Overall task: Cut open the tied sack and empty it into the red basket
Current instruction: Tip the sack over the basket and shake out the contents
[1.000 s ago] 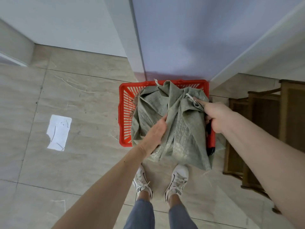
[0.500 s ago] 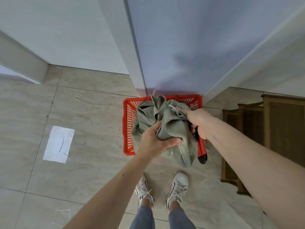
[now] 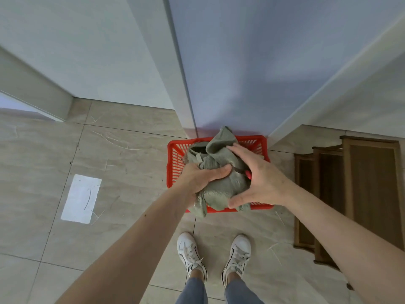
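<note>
- While the person is standing over it in white sneakers (image 3: 192, 256), the grey-green woven sack (image 3: 221, 183) is being held bunched into a loose wad just above the near half of the red basket (image 3: 175, 163), on the tiled floor (image 3: 122, 172).
- The left hand (image 3: 200, 178) is gripping the wad from the left, its fingers (image 3: 217, 172) curling shut into the folds.
- The right hand (image 3: 260, 181) is cupping the right side with fingers spread, thumb pressing under the lower edge; a sliver of something red is showing at its palm, too hidden to name.
- The sack is looking limp and crumpled, so it is probably light and nearly empty, soft yet slick-woven; pinching gathered folds or the bottom corners should be giving the surest hold for shaking it out.
- Farther off, the basket's back rim is sitting against the wall (image 3: 241, 73).
</note>
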`<control>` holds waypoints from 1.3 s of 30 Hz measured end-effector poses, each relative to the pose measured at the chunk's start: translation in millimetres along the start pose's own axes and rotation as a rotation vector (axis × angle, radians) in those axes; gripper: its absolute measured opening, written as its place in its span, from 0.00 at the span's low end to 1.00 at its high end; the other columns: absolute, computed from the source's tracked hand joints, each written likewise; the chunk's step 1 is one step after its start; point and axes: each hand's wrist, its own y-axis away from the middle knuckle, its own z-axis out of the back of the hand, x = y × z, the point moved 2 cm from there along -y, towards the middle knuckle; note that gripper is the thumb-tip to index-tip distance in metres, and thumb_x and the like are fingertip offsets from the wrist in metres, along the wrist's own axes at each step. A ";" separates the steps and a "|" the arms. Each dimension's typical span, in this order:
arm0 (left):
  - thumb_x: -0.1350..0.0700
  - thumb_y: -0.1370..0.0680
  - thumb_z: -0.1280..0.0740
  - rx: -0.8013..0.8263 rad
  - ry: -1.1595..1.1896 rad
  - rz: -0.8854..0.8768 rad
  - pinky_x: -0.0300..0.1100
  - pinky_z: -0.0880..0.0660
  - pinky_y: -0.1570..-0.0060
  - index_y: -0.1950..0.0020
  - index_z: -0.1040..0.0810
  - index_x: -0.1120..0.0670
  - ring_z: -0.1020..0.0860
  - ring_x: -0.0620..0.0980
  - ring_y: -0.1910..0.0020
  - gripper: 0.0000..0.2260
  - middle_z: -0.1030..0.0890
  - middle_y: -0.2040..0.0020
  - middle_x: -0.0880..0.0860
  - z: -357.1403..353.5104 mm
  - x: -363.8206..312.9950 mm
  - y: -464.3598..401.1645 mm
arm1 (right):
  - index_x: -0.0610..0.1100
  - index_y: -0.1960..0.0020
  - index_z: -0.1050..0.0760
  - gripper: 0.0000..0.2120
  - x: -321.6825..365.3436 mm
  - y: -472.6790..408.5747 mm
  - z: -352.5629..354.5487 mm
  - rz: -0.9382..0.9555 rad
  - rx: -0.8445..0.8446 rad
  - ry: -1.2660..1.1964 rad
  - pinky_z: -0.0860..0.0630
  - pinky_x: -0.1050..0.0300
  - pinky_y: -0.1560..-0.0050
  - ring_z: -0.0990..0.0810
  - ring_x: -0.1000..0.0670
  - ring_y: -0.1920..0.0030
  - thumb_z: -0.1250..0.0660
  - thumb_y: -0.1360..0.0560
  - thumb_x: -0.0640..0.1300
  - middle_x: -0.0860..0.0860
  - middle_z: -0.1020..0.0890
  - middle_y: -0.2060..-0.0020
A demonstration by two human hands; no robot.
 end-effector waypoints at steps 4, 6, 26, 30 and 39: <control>0.53 0.35 0.20 0.152 0.033 0.123 0.59 0.18 0.50 0.39 0.18 0.58 0.15 0.62 0.48 0.25 0.14 0.46 0.61 2.6 -16.3 11.9 | 0.61 0.34 0.30 0.44 15.3 -9.1 16.9 0.049 -0.098 -0.103 0.29 0.65 0.39 0.26 0.70 0.45 0.15 0.46 0.57 0.71 0.25 0.44; 0.50 0.34 0.21 0.246 0.031 0.085 0.54 0.18 0.53 0.37 0.20 0.58 0.15 0.59 0.49 0.28 0.15 0.45 0.61 6.5 -23.3 17.6 | 0.57 0.37 0.24 0.40 22.3 -14.3 29.4 0.064 -0.083 -0.111 0.25 0.57 0.38 0.23 0.65 0.43 0.16 0.46 0.60 0.65 0.19 0.44; 0.53 0.26 0.27 0.276 -0.127 -0.413 0.48 0.21 0.43 0.36 0.24 0.56 0.18 0.53 0.40 0.20 0.16 0.41 0.54 21.5 -53.8 21.9 | 0.42 0.47 0.19 0.32 62.3 -19.6 96.3 -0.399 0.030 -0.660 0.20 0.49 0.47 0.15 0.44 0.50 0.20 0.46 0.57 0.46 0.13 0.53; 0.49 0.29 0.24 0.023 -0.011 -0.256 0.53 0.20 0.42 0.39 0.20 0.57 0.15 0.54 0.46 0.22 0.15 0.43 0.57 17.0 -48.6 1.8 | 0.50 0.33 0.28 0.41 42.5 -17.9 83.4 -0.267 -0.332 -0.312 0.27 0.59 0.47 0.23 0.55 0.43 0.24 0.40 0.68 0.55 0.20 0.41; 0.48 0.32 0.21 -0.038 0.130 0.065 0.61 0.19 0.50 0.39 0.19 0.58 0.15 0.61 0.50 0.25 0.14 0.47 0.60 6.6 -34.4 2.4 | 0.61 0.27 0.38 0.55 31.0 2.1 58.5 -0.039 -0.038 0.110 0.30 0.56 0.38 0.25 0.52 0.34 0.17 0.48 0.63 0.58 0.24 0.33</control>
